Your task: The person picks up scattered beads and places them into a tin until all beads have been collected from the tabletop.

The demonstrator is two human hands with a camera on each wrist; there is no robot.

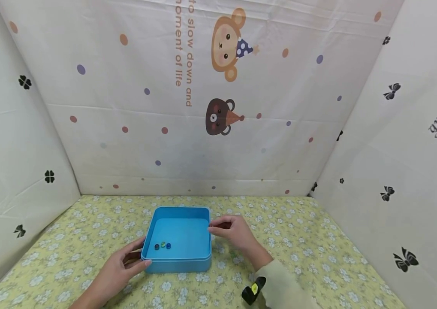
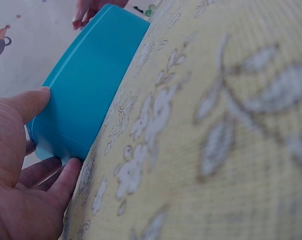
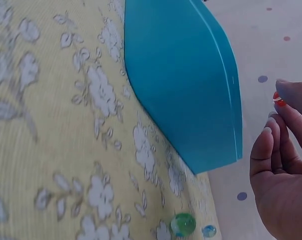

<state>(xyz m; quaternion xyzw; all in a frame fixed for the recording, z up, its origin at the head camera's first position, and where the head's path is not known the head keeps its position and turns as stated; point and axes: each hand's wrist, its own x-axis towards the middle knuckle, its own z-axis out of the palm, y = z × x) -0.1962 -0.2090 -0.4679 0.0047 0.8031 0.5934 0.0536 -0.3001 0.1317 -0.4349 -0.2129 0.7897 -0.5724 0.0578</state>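
Box (image 1: 179, 265), blue and open-topped, stands on a flowered cloth (image 1: 287, 262). Gripping its near left corner is the left hand (image 1: 119, 268), thumb against the front wall and fingers at the left side. Beside the right rim, the right hand (image 1: 237, 234) pinches a red marble (image 3: 278, 99) between thumb and fingertip. Three small marbles (image 1: 163, 244) sit inside, near the front left; a green marble (image 3: 183, 224) and a pale blue marble (image 3: 209, 231) lie on the cloth outside.
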